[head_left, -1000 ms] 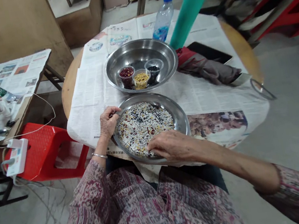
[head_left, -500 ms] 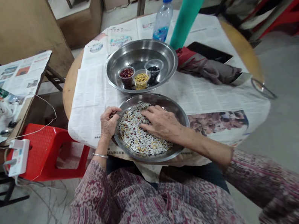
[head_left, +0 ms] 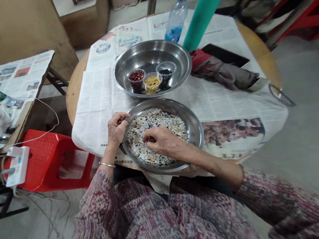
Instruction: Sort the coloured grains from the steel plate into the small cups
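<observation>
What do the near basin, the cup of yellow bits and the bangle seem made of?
Near basin: smooth metal, probably stainless steel, from its grey, reflective sheen.
Cup: likely clear, glossy plastic, since the yellow bits show through its wall.
Bangle: shiny, silvery metal by its glint; exact metal unclear.

Loose multicoloured grains [head_left: 137,142] in a round steel basin [head_left: 193,125]

Workroom, newspaper [head_left: 92,102] over wooden tables [head_left: 261,55]
</observation>
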A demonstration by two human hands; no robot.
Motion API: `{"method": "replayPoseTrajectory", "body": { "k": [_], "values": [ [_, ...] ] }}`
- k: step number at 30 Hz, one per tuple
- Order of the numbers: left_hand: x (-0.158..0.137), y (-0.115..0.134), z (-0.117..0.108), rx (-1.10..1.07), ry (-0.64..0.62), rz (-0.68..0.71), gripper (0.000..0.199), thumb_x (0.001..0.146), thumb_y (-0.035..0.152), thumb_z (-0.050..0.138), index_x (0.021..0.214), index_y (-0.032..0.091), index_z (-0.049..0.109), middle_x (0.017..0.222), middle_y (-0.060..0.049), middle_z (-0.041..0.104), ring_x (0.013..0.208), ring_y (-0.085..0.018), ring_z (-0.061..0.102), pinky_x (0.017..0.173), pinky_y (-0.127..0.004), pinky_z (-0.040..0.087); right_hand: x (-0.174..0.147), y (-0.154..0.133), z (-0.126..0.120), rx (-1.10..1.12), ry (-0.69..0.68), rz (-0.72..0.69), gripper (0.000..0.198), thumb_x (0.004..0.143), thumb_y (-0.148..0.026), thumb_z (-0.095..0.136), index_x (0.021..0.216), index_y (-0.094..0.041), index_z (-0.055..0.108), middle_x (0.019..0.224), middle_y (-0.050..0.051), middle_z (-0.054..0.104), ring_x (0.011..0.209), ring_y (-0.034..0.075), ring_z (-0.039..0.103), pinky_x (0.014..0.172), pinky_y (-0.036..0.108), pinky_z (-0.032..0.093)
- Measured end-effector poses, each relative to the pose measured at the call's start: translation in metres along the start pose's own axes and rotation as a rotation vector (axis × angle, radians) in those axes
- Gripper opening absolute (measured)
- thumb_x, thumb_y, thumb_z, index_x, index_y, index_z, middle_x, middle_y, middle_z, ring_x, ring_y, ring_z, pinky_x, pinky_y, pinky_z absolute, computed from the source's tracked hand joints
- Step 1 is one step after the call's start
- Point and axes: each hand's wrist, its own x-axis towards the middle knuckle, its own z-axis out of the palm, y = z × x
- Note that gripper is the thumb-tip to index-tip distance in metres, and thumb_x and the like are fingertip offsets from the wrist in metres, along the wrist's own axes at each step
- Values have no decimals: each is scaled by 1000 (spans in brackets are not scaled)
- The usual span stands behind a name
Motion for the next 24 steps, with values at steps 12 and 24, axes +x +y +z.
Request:
{"method": "replayPoseTrajectory", "body": {
  "k": [12,24],
  "values": [
    [0,-1,0,-1,6,-11,28,69,1,55,81,20,72,74,2,58,70,-12,49,67,-26,42,-31,-3,10,-373,-125,-219,17,91,-10,53,94,-18,68,99,9,67,93,19,59,75,28,45],
    [0,1,0,9,-8,-31,25,69,5,55,82,20,71,72,2,57,70,-13,49,66,-25,42,-13,30,-19,-434,221,-1,34,90,-36,63,119,-19,63,118,14,62,112,31,54,90,44,50]
  ]
}}
